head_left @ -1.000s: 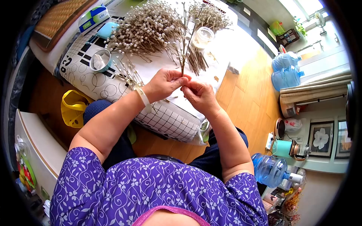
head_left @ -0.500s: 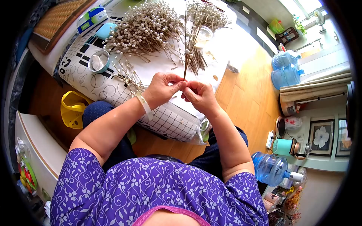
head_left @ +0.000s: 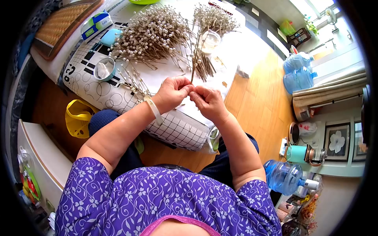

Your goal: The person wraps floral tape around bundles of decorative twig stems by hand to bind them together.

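Note:
Between thumb and fingers, my left hand [head_left: 173,94] is closed on thin brown stems [head_left: 193,70] with small whitish buds, held upright. My right hand [head_left: 209,103] is pinched shut at the foot of these stems, fingertips against those of the left; whatever lies in its pinch is hidden. Ahead on the covered table [head_left: 106,92] lies a big heap of budded stems [head_left: 153,35]. A smaller bundle [head_left: 214,19] lies behind the held stems, and a few loose sprigs [head_left: 134,82] lie beside my left wrist.
On the table's left are a round tin [head_left: 104,69] with white material, a light-blue object [head_left: 111,37] and a tissue pack [head_left: 96,25]. A clear round container [head_left: 211,41] stands behind the stems. A yellow bag [head_left: 78,118] hangs low left; water bottles [head_left: 282,177] stand right.
The right fingers have curled in more tightly by the stem foot. The held stems sit slightly lower in view, and the view has shifted a little.

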### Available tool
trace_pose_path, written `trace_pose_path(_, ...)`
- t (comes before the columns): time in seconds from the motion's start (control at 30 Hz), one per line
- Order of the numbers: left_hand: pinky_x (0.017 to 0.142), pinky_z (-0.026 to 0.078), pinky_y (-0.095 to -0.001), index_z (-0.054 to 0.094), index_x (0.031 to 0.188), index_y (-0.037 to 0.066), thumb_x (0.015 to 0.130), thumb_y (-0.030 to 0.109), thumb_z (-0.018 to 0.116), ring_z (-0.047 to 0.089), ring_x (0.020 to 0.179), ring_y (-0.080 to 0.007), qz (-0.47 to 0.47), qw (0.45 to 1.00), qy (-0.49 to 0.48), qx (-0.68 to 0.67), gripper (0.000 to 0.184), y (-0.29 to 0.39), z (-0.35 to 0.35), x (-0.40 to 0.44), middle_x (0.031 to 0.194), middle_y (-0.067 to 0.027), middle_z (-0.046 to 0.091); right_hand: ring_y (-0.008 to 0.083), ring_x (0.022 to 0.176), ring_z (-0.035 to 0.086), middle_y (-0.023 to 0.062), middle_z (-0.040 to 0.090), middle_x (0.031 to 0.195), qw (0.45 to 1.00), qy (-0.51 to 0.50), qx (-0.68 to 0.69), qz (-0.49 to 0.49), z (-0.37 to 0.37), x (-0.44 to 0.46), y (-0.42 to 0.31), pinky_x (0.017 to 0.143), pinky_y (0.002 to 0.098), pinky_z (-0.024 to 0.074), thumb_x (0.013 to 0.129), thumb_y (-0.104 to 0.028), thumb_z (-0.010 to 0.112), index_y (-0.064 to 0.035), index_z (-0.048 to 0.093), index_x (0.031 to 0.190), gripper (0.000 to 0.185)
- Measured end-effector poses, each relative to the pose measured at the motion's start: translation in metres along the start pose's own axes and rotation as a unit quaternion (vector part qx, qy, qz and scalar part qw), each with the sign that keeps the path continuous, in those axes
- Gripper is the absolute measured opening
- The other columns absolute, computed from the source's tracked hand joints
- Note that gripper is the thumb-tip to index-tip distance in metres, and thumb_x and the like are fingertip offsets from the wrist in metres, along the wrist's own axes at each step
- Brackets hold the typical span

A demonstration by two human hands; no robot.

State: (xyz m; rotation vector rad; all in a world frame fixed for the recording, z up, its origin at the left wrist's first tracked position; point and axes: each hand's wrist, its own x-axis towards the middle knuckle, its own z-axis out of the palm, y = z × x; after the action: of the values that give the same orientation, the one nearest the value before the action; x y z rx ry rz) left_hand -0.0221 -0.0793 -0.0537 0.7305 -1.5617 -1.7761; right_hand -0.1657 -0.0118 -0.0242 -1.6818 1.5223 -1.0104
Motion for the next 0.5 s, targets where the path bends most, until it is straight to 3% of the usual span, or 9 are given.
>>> trace_pose_path(0.07,0.061,0.044,-0.0209,0.058,0.084,-0.003,0.082,0.006,0.054,0.053,0.066,-0.0078,-0.014,0.999,-0.024,-0.018,0.01,0.01,0.0,-0.003,0.074,-0.0028,0.059,0.0071,0.05,0.048,0.0037,0.052,0.055,0.996,-0.018,0.05,-0.071,-0.007,-0.003,-0.011,0.046,0.0225,0.0387,0.08,-0.006,0.053,0.0012,0.056,0.07,0.013)
trace_pose_path(0.13,0.061,0.044,-0.0205,0.058,0.084,-0.002,0.082,0.007,0.055,0.053,0.067,-0.0075,-0.016,0.999,-0.028,-0.035,0.01,0.008,-0.002,-0.005,0.073,-0.0028,0.059,0.0048,0.05,0.045,-0.0012,0.051,0.06,0.977,-0.014,0.213,-0.028,-0.011,-0.005,-0.018,0.046,0.0174,0.0364,0.085,-0.014,0.052,0.0003,0.057,0.073,0.02)
trace_pose_path(0.23,0.061,0.044,-0.0198,0.059,0.084,-0.002,0.081,0.009,0.057,0.054,0.067,-0.0072,-0.018,0.997,-0.052,-0.051,0.011,0.011,-0.004,-0.004,0.073,-0.0031,0.06,0.002,0.052,0.038,-0.0041,0.047,0.059,0.967,0.047,0.242,0.068,-0.016,0.01,0.007,0.047,0.016,0.0314,0.086,-0.019,0.051,-0.0014,0.057,0.08,0.02)
trace_pose_path(0.33,0.06,0.045,-0.0196,0.061,0.085,-0.002,0.08,0.011,0.06,0.055,0.066,-0.0077,-0.041,0.996,-0.058,-0.055,0.013,0.01,0.001,-0.008,0.073,-0.0043,0.061,0.0034,0.061,0.047,-0.0011,0.055,0.067,0.956,0.026,0.287,0.055,-0.016,0.015,0.003,0.053,0.0178,0.0384,0.083,-0.018,0.058,0.0014,0.057,0.08,0.019)
trace_pose_path(0.5,0.06,0.045,-0.0204,0.061,0.089,-0.002,0.081,0.01,0.059,0.055,0.065,-0.0085,-0.063,0.991,-0.097,-0.063,0.015,0.018,0.001,-0.009,0.073,-0.0054,0.061,0.0049,0.059,0.049,-0.0001,0.056,0.067,0.946,-0.044,0.31,0.084,-0.017,0.023,0.004,0.052,0.0196,0.0408,0.079,-0.017,0.061,0.0,0.058,0.079,0.018)
